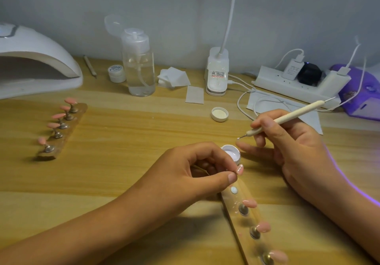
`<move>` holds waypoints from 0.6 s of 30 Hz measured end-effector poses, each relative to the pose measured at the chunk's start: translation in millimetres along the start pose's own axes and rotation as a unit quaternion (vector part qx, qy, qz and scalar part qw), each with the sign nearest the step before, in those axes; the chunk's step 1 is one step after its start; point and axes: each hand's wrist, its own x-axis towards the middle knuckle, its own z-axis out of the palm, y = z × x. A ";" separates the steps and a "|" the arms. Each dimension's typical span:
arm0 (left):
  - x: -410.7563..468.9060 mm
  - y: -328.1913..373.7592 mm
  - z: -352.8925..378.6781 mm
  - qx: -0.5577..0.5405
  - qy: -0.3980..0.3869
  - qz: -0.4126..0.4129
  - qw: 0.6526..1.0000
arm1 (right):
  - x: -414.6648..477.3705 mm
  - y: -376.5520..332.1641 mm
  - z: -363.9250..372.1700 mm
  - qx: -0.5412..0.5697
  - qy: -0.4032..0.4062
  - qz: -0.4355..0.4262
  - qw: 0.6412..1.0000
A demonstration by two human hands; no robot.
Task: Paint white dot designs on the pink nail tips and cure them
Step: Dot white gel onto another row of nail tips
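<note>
Left grip [185,174]: thumb and forefinger closed in a pinch on one pink tip [240,169]. It is held off the holder with its face turned up toward the tool, probably to keep it steady and angled for dotting.
Right grip [292,141]: closed pen-fashion round the dotter [287,118], low on the shaft for fine control. Little finger stretched toward the pot, probably as a brace.
Dotter end [238,138]: carries a white bead and hangs at 12 o'clock of the held tip, not touching it.
Pot [231,151]: open, white paint inside, just beside the left fingertips at 1 o'clock, so reloads are short.
Lid [219,114]: inside up, at 12 o'clock of the pot, out of the way.
Near holder [242,223]: on the counter [144,131] at 5 o'clock of the left grip. Three pink tips stand on it and the top magnet seat is bare, probably the held tip's place.
Far holder [72,125]: at 10 o'clock, five pink tips. Dots cannot be made out.
Lamp [41,59]: at 10 o'clock beyond the far holder, mouth facing the work and ready for curing.
Step, judged: loaded and about to dot. Curing not yet done.
</note>
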 end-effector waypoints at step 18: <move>0.8 -1.7 -1.2 0.014 0.004 0.011 1.000 | -24.5 -19.2 23.5 0.064 -0.040 -0.022 0.997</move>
